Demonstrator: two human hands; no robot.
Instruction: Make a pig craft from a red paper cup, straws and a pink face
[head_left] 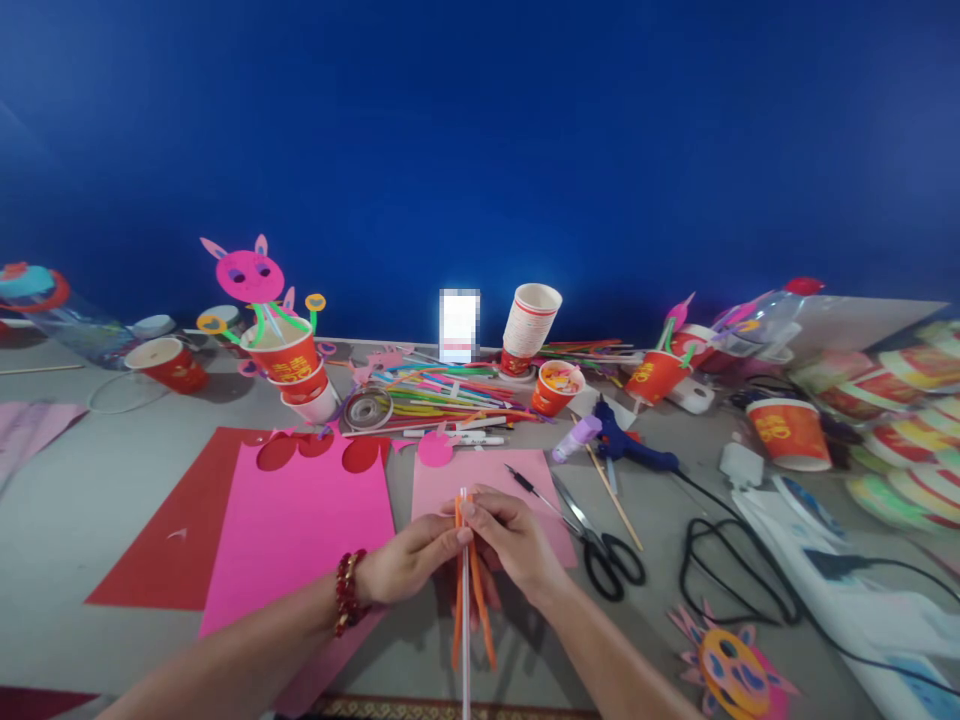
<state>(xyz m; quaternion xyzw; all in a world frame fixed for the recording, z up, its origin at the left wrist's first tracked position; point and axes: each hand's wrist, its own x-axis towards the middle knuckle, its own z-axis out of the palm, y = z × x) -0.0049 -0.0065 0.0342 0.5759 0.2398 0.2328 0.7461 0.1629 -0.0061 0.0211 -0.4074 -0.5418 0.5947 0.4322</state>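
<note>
My left hand [405, 562], with a beaded bracelet on the wrist, is closed on a white straw [466, 650] and an orange pipe cleaner [481, 615]. The pipe cleaner hangs as two legs, one on each side of the straw. From the other side, my right hand [519, 545] pinches the same pieces near their upper end with thumb and fingers. Both hands meet above the near edge of a light pink sheet [442, 480]. Fingers hide how the straw and pipe cleaner join.
To the left lie a bright pink sheet [300, 530] and a red sheet [165, 540]. Scissors [611, 560], a pen [536, 488] and a glue gun [637, 450] lie right. Behind are pipe cleaners [450, 395], stacked cups [531, 325] and a pink-faced cup figure [281, 350].
</note>
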